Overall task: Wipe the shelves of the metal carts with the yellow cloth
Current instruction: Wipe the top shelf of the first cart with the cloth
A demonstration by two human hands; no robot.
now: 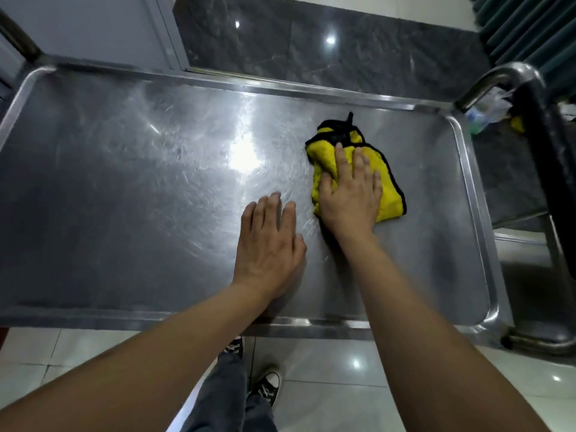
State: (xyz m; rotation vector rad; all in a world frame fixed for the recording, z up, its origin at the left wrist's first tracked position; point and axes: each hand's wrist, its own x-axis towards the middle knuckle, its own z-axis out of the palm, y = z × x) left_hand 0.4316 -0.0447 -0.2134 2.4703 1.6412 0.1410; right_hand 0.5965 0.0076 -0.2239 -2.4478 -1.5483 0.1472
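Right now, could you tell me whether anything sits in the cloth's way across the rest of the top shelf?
Only the left hand, resting flat on the shelf just left of the yellow cloth under the right hand. Beyond it, the shelf looks bare.

This looks like a service area of an institutional or commercial building, perhaps a canteen or clinic back room, though the narrow view leaves that uncertain. A scratched stainless-steel cart shelf with a raised rim [473, 188] fills the view, with a curved tubular steel handle [498, 79] at its far right corner. Glossy pale floor tiles [374, 385] lie past the near edge, and a dark polished stone slab [311, 48] lies past the far edge beside a grey metal door frame [168, 35]. Dark green pleated fabric [530, 29] hangs beyond the far right corner.
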